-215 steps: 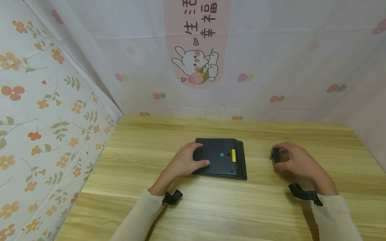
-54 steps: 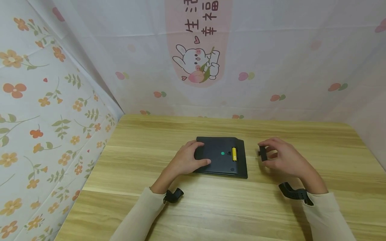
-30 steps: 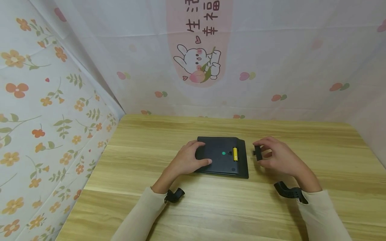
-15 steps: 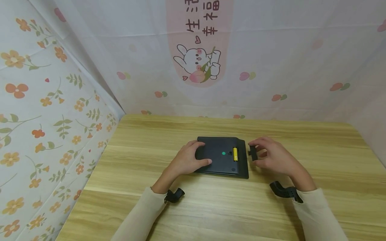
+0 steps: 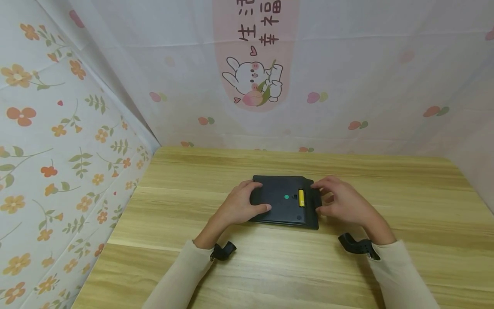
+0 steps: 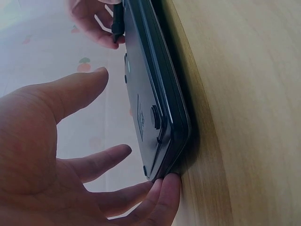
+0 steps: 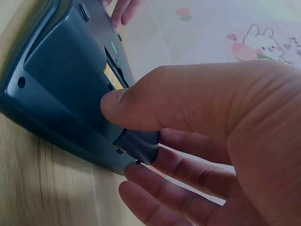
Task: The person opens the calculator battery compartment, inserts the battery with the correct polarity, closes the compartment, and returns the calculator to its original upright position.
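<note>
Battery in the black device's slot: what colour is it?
Yellow; the battery shows best in the head view.

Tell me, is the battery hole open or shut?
Open: the yellow battery shows bare in the black device, and the small black cover is pinched in the right hand.

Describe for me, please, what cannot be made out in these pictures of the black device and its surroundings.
Black device, head view: its downward face is hidden against the table.
Black device, left wrist view: its far end is cut off by the top edge.
Small black cover, right wrist view: partly hidden by the right hand.
Yellow battery, head view: any print is too small to read.
Lettering, head view: cut off by the top edge.
</note>
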The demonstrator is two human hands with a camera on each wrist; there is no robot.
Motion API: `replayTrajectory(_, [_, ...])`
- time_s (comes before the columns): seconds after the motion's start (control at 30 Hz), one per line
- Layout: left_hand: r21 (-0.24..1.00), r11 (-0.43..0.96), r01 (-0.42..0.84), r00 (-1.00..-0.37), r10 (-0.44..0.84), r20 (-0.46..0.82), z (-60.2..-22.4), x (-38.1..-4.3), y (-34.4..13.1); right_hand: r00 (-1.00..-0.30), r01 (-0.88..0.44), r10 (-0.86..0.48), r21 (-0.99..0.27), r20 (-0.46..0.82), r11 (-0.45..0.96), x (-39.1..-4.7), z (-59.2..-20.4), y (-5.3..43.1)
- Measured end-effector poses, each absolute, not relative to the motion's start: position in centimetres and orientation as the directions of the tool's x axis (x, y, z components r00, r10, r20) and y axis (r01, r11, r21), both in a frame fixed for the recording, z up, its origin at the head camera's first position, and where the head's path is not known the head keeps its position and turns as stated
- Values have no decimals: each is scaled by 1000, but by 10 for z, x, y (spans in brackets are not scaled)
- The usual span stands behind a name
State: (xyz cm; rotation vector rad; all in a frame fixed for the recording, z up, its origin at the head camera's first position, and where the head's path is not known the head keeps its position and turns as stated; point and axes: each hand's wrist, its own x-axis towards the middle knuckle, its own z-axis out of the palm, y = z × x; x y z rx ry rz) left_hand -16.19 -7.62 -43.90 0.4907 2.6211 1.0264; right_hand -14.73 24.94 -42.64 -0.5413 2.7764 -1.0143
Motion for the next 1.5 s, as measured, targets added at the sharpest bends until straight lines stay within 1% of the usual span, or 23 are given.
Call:
replayTrajectory(0.23, [693,690,208,-900,413,-141,-440,-162,-77,-914,-322,-406,-638,16,699,-148,-429,245])
replayTrajectory(0.67, [688,693,215,-900,413,-135,-439,-161,-77,-919,-303,-394,-628,-6,717,-150,-426,234])
replayTrajectory(1.5, [683,696,220,-899,417,-134,-440,-163,-77,-902,-355,-432,-615,26,704,-155,-428,223])
